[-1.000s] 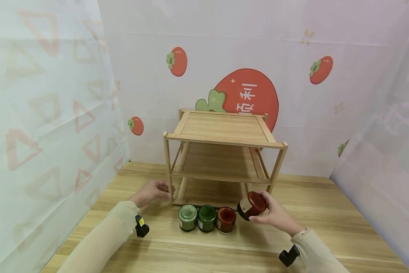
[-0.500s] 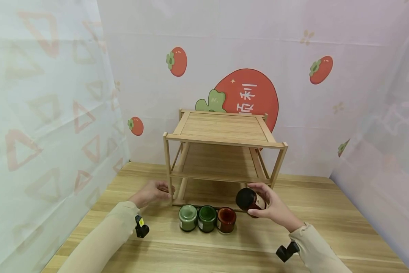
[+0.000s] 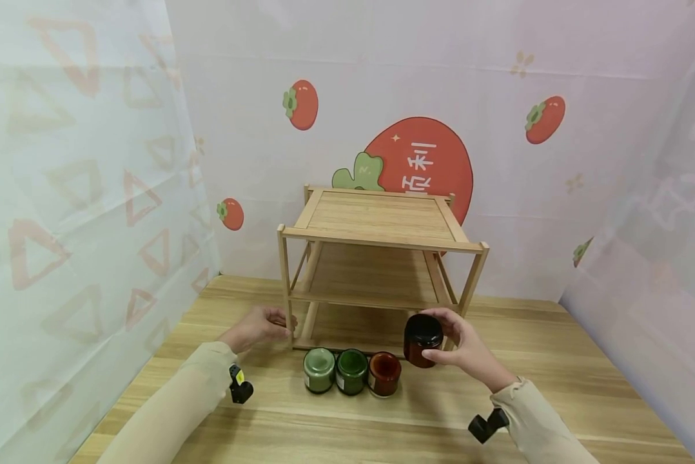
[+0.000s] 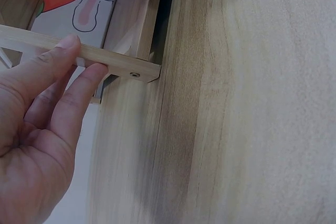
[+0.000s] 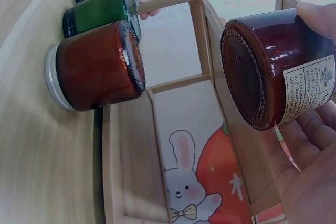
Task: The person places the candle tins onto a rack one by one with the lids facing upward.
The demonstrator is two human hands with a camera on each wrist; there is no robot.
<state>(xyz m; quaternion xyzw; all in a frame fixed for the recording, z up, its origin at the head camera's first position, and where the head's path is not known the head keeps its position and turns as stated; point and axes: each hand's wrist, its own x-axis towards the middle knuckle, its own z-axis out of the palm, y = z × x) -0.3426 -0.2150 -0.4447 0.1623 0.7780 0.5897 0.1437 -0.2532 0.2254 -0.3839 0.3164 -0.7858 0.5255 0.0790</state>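
My right hand (image 3: pixel 463 348) grips an amber-brown glass jar (image 3: pixel 421 351) by its side, lifted off the table before the rack's right front. Its black top faces up; in the right wrist view the jar (image 5: pixel 278 66) shows its ridged base and a cream printed label. My left hand (image 3: pixel 260 330) pinches the left front post (image 4: pixel 113 61) of the wooden rack between thumb and fingers. In front of the rack stands a row of jars, bases up: a pale green jar (image 3: pixel 320 370), a dark green jar (image 3: pixel 352 372) and a reddish-brown jar (image 3: pixel 385 374).
The wooden rack (image 3: pixel 382 216) has three levels and stands at the table's middle, near the back wall. Printed cloth walls (image 3: pixel 254 148) enclose the wooden table (image 3: pixel 301 428) at the back and both sides.
In my right hand the jar has turned over, from its base showing upward to its black top facing up. My left hand and the three standing jars have not moved.
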